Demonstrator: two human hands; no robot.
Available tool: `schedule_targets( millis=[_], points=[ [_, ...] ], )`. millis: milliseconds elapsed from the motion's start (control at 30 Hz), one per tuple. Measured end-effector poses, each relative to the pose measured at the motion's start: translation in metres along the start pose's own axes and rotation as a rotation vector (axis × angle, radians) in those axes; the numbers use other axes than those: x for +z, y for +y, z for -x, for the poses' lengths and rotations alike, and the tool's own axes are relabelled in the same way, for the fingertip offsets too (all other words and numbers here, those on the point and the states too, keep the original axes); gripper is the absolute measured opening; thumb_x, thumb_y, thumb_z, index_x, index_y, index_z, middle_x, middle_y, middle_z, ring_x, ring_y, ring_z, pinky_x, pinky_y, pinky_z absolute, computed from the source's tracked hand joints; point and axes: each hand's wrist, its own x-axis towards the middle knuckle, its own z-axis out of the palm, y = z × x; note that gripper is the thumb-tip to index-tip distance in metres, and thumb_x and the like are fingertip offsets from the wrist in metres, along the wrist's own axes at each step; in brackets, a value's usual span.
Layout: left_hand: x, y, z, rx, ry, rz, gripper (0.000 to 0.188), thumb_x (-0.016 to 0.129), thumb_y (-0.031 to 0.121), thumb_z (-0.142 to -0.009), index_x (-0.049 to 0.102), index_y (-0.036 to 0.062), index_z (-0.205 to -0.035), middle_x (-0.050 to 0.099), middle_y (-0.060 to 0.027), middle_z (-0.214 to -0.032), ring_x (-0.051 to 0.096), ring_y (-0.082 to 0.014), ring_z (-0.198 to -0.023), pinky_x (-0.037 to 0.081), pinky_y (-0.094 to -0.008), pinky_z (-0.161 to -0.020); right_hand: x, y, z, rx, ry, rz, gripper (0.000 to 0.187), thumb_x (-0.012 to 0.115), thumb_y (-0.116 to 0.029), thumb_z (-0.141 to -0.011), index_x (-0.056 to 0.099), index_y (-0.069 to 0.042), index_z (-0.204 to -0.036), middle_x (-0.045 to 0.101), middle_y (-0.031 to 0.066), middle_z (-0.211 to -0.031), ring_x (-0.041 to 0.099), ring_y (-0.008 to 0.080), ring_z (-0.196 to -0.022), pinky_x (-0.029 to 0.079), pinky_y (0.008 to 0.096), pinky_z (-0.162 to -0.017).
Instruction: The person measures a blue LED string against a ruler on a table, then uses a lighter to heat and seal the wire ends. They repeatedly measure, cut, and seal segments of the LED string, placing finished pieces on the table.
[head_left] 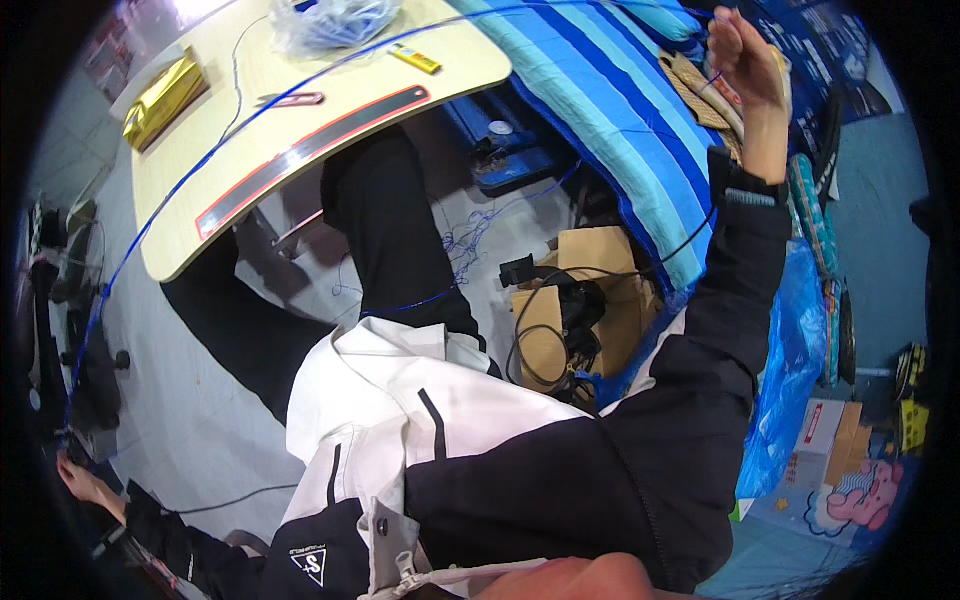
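Observation:
A thin blue cord (105, 290) is stretched in a wide arc from one hand to the other, passing over the near part of the table (460, 55). At the far lower left, my left hand (88, 482) pinches the cord between its fingertips. My right hand (748, 62) is raised at the upper right, its fingers closed around the cord near the fingertips. More of the cord lies in loose tangles (465, 245) on the floor beside my leg, and a strand crosses my thigh.
On the table are a ruler (310, 160), pink-handled thread snips (300, 99), a yellow lighter (415, 58), a gold packet (163, 100) and a clear plastic bag (335, 20). To the right stand a blue-striped bed (620, 120) and a cardboard box (600, 250) with black cables.

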Motion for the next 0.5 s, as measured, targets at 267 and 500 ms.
schedule_targets(
  millis=[267,500],
  points=[
    [-0.027,-0.113,0.036,-0.162,-0.012,-0.401,0.038,0.047,0.045,-0.09,0.069,0.0159,-0.101,0.068,-0.004,-0.097,0.063,-0.0273,-0.089,0.047,-0.0355,-0.074,-0.05,-0.064,-0.013,-0.118,0.086,-0.047,0.029,0.045,-0.032,-0.096,0.048,-0.015,-0.073,0.032,-0.0084,-0.06,0.03,0.0031,-0.049,0.022,0.0166,-0.04],
    [-0.062,-0.147,0.08,-0.293,-0.07,-0.628,0.042,0.05,0.05,-0.087,0.071,0.0151,-0.095,0.069,-0.0076,-0.091,0.063,-0.0289,-0.081,0.046,-0.0393,-0.071,-0.097,-0.117,-0.012,-0.246,0.074,-0.089,0.026,0.048,-0.026,-0.095,0.047,-0.01,-0.075,0.029,-0.005,-0.063,0.026,0.0049,-0.051,0.019,0.0172,-0.038]
  ],
)
